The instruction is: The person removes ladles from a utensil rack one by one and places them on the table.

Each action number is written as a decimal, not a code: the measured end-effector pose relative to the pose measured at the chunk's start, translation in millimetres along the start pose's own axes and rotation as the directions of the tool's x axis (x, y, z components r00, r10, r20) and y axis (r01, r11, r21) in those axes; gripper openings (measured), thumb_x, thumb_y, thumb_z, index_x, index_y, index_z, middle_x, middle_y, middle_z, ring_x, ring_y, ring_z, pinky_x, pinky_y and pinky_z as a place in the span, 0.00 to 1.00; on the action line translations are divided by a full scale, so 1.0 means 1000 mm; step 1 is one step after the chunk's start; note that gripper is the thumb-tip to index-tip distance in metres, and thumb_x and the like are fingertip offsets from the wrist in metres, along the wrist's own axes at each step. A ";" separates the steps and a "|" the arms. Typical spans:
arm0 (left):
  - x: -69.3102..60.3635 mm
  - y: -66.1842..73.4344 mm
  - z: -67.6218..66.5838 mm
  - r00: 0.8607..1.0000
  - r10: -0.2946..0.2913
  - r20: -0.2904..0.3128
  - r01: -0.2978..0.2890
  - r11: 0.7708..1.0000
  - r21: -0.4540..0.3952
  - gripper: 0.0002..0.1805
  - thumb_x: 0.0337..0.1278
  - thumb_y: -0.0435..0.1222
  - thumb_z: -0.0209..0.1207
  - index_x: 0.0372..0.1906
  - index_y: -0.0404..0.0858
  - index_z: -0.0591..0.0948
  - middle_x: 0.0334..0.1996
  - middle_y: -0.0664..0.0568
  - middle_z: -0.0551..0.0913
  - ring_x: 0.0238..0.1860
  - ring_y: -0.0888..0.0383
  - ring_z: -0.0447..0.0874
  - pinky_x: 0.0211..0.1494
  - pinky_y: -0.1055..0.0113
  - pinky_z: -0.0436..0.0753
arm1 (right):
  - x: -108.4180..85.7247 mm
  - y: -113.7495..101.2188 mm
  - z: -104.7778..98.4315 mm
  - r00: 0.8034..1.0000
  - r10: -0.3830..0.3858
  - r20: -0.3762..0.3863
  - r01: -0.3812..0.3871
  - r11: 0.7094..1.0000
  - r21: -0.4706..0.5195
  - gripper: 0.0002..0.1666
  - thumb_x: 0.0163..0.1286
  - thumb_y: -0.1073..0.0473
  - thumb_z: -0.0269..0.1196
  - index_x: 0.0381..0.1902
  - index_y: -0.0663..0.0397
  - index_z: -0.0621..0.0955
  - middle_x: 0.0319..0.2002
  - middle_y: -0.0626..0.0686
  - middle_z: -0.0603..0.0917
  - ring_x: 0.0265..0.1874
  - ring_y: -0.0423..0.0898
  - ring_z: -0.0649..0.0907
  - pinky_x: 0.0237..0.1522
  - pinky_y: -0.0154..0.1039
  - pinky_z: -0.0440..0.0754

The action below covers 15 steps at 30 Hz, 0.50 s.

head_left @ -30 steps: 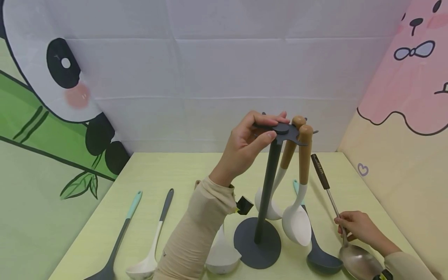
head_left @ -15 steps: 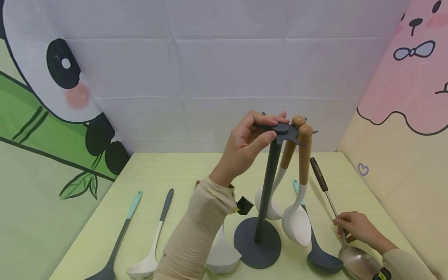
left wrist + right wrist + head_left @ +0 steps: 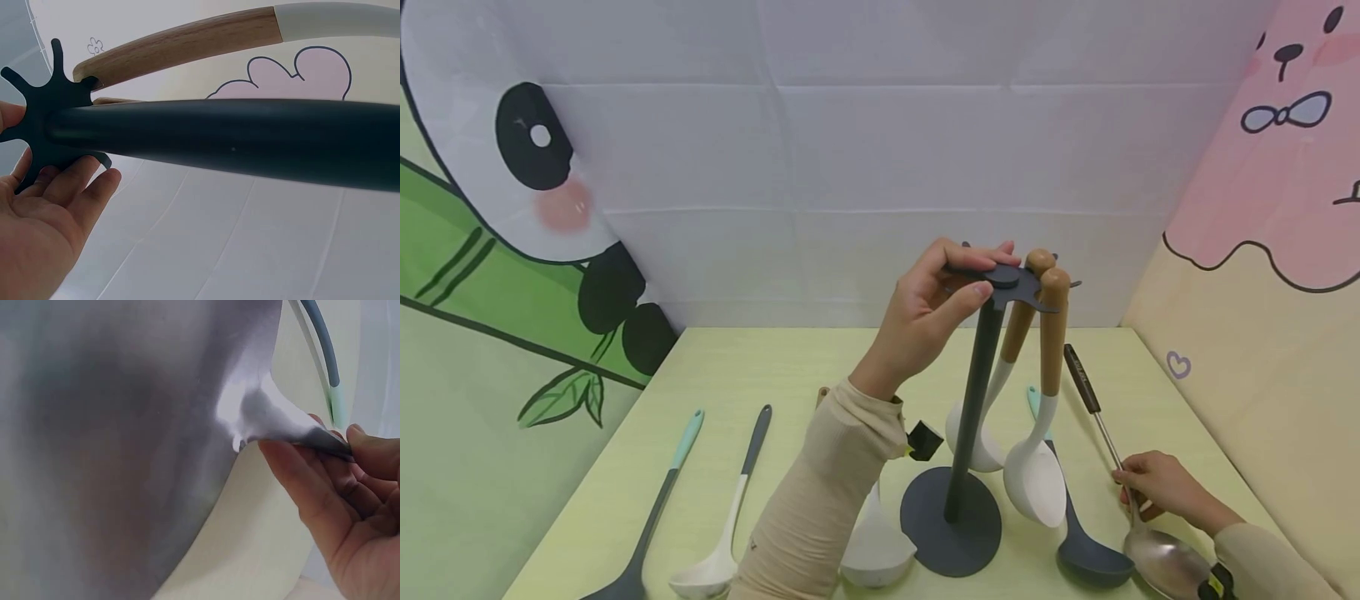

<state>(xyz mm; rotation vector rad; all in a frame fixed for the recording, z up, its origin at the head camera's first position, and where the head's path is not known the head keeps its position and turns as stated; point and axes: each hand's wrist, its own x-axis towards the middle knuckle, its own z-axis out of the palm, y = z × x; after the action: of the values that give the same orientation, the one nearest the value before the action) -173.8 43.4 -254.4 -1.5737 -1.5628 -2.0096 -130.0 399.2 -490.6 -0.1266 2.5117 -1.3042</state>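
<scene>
My left hand [image 3: 917, 312] grips the hooked top of a dark utensil stand [image 3: 973, 400], thumb on the near side and fingers over the far side. Two white ladles with wooden handles hang from its right hooks: a nearer ladle [image 3: 1036, 483] and a farther ladle [image 3: 987, 446] partly behind the post. In the left wrist view, several hook arms [image 3: 57, 59] spread around the top. At the right, my right hand [image 3: 1172, 492] pinches the metal neck of a large steel serving spoon [image 3: 1168, 560] with a dark handle. Its bowl fills much of the right wrist view.
A dark ladle with a mint handle end [image 3: 1093, 554] lies between stand and spoon. Left of the stand lie a white utensil [image 3: 876, 550], partly behind my forearm, a white ladle with a grey handle [image 3: 707, 571] and a dark utensil with a mint handle [image 3: 658, 508]. Walls enclose the table.
The steel spoon has shifted slightly toward me and to the left, with my right hand moving along. My left hand and the stand hold still.
</scene>
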 end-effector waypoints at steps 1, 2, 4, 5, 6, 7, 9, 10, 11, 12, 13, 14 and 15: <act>0.000 0.000 0.000 1.000 0.000 0.000 0.000 1.000 0.000 0.09 0.65 0.18 0.45 0.48 0.17 0.66 0.54 0.18 0.72 0.67 0.40 0.71 0.69 0.52 0.70 | 0.001 0.000 0.000 1.000 -0.002 0.003 0.002 1.000 -0.002 0.16 0.77 0.63 0.53 0.29 0.67 0.78 0.24 0.54 0.83 0.24 0.50 0.84 0.23 0.43 0.86; 0.000 -0.001 0.000 1.000 0.001 0.000 -0.001 1.000 0.000 0.09 0.65 0.18 0.45 0.48 0.17 0.66 0.54 0.18 0.72 0.67 0.40 0.71 0.69 0.52 0.70 | 0.001 0.001 0.000 1.000 -0.002 0.005 0.002 1.000 -0.002 0.16 0.77 0.63 0.53 0.29 0.67 0.78 0.24 0.54 0.83 0.24 0.49 0.84 0.23 0.43 0.86; 0.000 -0.001 0.000 1.000 0.003 0.001 -0.003 1.000 -0.001 0.09 0.65 0.17 0.45 0.48 0.17 0.66 0.54 0.18 0.72 0.67 0.40 0.71 0.69 0.51 0.70 | 0.003 0.001 -0.001 1.000 0.002 0.007 -0.002 1.000 -0.003 0.16 0.77 0.63 0.53 0.29 0.67 0.78 0.24 0.54 0.83 0.23 0.48 0.83 0.22 0.42 0.86; 0.001 -0.001 0.000 1.000 0.004 0.001 -0.004 1.000 -0.002 0.09 0.65 0.17 0.45 0.48 0.17 0.66 0.54 0.18 0.72 0.67 0.40 0.71 0.69 0.51 0.70 | 0.003 0.001 -0.001 1.000 0.003 0.008 -0.003 1.000 -0.005 0.16 0.77 0.63 0.53 0.28 0.68 0.77 0.23 0.54 0.83 0.23 0.48 0.83 0.21 0.42 0.85; 0.001 -0.001 0.000 1.000 0.004 0.001 -0.004 1.000 -0.003 0.09 0.65 0.17 0.45 0.48 0.17 0.66 0.54 0.18 0.72 0.67 0.40 0.71 0.69 0.51 0.70 | 0.004 0.001 -0.001 1.000 0.008 0.010 -0.008 1.000 -0.003 0.17 0.77 0.63 0.53 0.28 0.67 0.77 0.23 0.54 0.84 0.22 0.48 0.83 0.21 0.42 0.85; 0.001 -0.001 0.000 1.000 0.003 0.002 -0.003 1.000 -0.003 0.09 0.65 0.17 0.45 0.48 0.17 0.66 0.54 0.18 0.72 0.67 0.40 0.71 0.69 0.51 0.70 | 0.005 0.001 -0.001 1.000 0.011 0.013 -0.011 1.000 -0.001 0.17 0.77 0.63 0.53 0.28 0.67 0.77 0.23 0.54 0.84 0.22 0.48 0.83 0.21 0.41 0.85; 0.001 -0.001 0.001 1.000 0.002 0.004 -0.001 1.000 -0.004 0.09 0.65 0.17 0.45 0.48 0.17 0.66 0.54 0.18 0.72 0.67 0.40 0.71 0.69 0.51 0.71 | 0.006 0.003 -0.001 1.000 0.017 0.020 -0.017 1.000 0.001 0.17 0.77 0.63 0.53 0.27 0.67 0.77 0.23 0.54 0.84 0.21 0.48 0.84 0.21 0.41 0.85; 0.001 -0.001 0.001 1.000 0.000 0.004 0.000 1.000 -0.005 0.09 0.65 0.17 0.45 0.48 0.17 0.66 0.55 0.18 0.72 0.67 0.40 0.71 0.69 0.51 0.71 | 0.006 0.003 -0.001 1.000 0.018 0.024 -0.018 1.000 0.000 0.17 0.77 0.63 0.53 0.27 0.67 0.77 0.23 0.54 0.84 0.21 0.49 0.84 0.21 0.41 0.85; 0.000 -0.001 0.000 1.000 0.000 0.005 0.000 1.000 -0.005 0.09 0.65 0.17 0.45 0.48 0.17 0.66 0.55 0.18 0.72 0.67 0.41 0.70 0.69 0.52 0.71 | 0.007 0.004 -0.001 0.999 0.018 0.030 -0.018 1.000 0.001 0.17 0.77 0.63 0.53 0.27 0.67 0.77 0.23 0.54 0.84 0.21 0.49 0.84 0.21 0.42 0.85; 0.000 -0.001 0.000 1.000 -0.001 0.005 0.001 1.000 -0.004 0.09 0.65 0.17 0.45 0.48 0.17 0.66 0.55 0.18 0.72 0.67 0.41 0.70 0.69 0.52 0.71 | 0.008 0.004 -0.002 0.999 0.020 0.035 -0.020 1.000 0.002 0.17 0.77 0.63 0.53 0.27 0.67 0.77 0.23 0.54 0.84 0.21 0.49 0.84 0.21 0.42 0.85; 0.000 -0.001 0.000 1.000 -0.001 0.005 0.001 1.000 -0.005 0.09 0.65 0.17 0.45 0.48 0.17 0.66 0.55 0.18 0.71 0.67 0.41 0.70 0.69 0.52 0.71 | 0.008 0.004 -0.002 0.999 0.023 0.040 -0.023 1.000 0.003 0.17 0.77 0.64 0.53 0.27 0.67 0.77 0.23 0.54 0.84 0.22 0.49 0.84 0.22 0.42 0.86; 0.000 -0.001 0.000 1.000 -0.002 0.005 0.002 1.000 -0.006 0.09 0.65 0.17 0.45 0.48 0.17 0.66 0.55 0.18 0.71 0.68 0.41 0.70 0.69 0.52 0.71 | 0.009 0.004 -0.002 0.999 0.027 0.044 -0.027 1.000 0.004 0.17 0.77 0.64 0.53 0.27 0.67 0.77 0.22 0.54 0.84 0.22 0.49 0.85 0.22 0.43 0.86; 0.000 -0.002 0.000 1.000 -0.002 0.004 0.002 1.000 -0.008 0.09 0.65 0.17 0.45 0.48 0.17 0.66 0.55 0.18 0.71 0.68 0.41 0.70 0.69 0.51 0.71 | 0.009 0.005 -0.003 0.998 0.029 0.050 -0.029 1.000 0.004 0.17 0.77 0.64 0.53 0.27 0.67 0.77 0.22 0.54 0.84 0.22 0.49 0.85 0.22 0.43 0.86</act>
<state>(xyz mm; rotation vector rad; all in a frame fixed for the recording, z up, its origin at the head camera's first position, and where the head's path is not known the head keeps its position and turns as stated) -174.7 44.2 -255.6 -1.5813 -1.5600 -2.0176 -139.5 402.0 -495.3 -0.1202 2.4590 -1.2798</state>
